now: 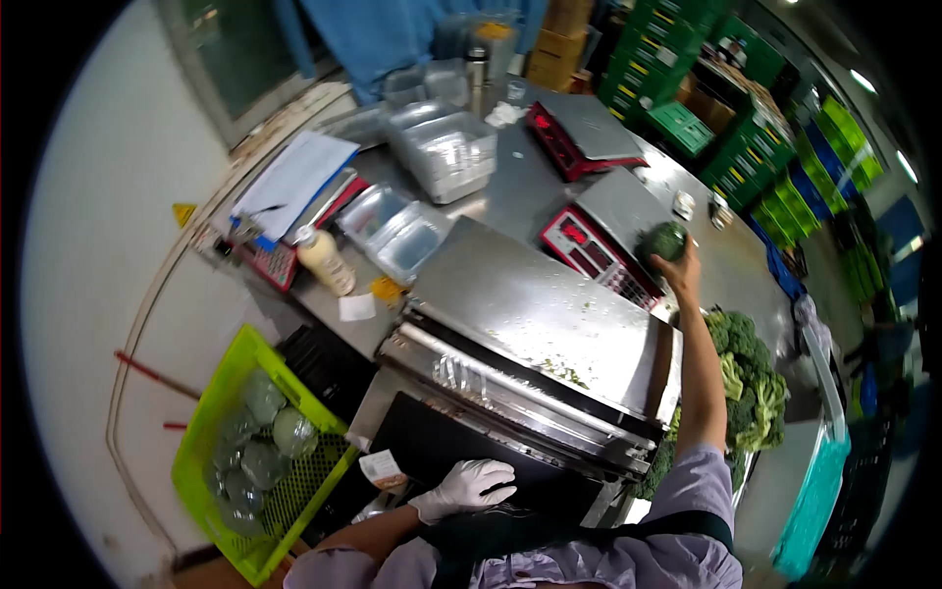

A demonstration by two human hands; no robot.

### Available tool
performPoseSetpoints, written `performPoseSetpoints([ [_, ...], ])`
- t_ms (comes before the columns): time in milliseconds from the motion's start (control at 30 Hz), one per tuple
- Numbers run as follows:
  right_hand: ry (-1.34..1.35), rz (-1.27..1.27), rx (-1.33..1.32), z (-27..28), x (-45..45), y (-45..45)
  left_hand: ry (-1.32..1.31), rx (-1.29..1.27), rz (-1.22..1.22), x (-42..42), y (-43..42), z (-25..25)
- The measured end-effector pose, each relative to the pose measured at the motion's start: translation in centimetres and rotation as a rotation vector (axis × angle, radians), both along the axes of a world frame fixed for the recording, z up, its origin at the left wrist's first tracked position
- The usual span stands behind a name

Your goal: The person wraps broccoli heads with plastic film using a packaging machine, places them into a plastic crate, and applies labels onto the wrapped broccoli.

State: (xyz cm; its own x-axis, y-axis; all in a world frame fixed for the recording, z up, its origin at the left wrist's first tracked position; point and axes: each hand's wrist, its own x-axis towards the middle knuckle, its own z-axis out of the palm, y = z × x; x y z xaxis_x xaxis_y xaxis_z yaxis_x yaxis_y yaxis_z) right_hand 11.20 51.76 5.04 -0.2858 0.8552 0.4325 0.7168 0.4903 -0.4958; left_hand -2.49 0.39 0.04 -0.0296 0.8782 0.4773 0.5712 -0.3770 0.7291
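My right hand point(680, 271) is closed around a dark green broccoli head point(663, 240), over the near corner of a red-framed weighing scale point(628, 214). My left hand point(468, 490), in a white glove, rests on the black pad point(432, 442) at the front of a steel wrapping machine point(540, 304). Its fingers are loosely bent and nothing shows in them. Clear film shows along the machine's roller point(471, 378). Beside my right forearm lies a pile of broccoli heads point(751, 383).
A lime-green crate point(250, 339) at lower left holds several wrapped green heads point(263, 463). Clear plastic trays point(446, 157), a pump bottle point(325, 260), a clipboard point(294, 177) and a second scale point(584, 137) stand on the steel table. Green crates point(657, 59) are stacked behind.
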Motion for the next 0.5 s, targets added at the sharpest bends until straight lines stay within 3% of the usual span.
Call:
performPoseSetpoints([
  [67, 0.006, -0.046, -0.124, 0.9, 0.1, -1.4, -0.004, 0.023, 0.021, 0.1, -0.2, -0.5],
  [133, 0.055, 0.126, 0.195, -1.2, 1.6, 0.3, -0.034, 0.044, 0.030, 0.5, -0.3, -1.7],
  [167, 0.000, 0.130, 0.217, -0.2, 1.7, -0.4, -0.047, 0.039, 0.052, 0.7, -0.6, -1.6],
  [233, 0.213, 0.318, 0.231, 2.4, -0.1, -3.3, -0.071, -0.033, 0.055, 0.8, -0.9, -1.0],
  [267, 0.128, 0.307, 0.319, 5.4, -1.4, -7.0, -0.095, -0.013, 0.083, 0.7, -1.1, -0.7],
  [300, 0.213, 0.343, 0.206, 6.7, -2.1, -9.1, -0.117, 0.012, 0.099, 0.7, -1.1, -0.6],
  [367, 0.350, 0.530, -0.017, 10.0, -3.6, -16.3, -0.313, -0.048, 0.104, 1.1, -0.7, -2.7],
  [433, 0.262, 0.667, -0.124, 11.3, -3.6, -21.4, -0.608, -0.114, 0.291, 0.2, -0.9, 0.1],
  [500, 0.206, 0.915, -0.062, 11.5, -4.1, -27.4, -1.233, -0.254, 0.135, -1.4, -1.9, 3.5],
])
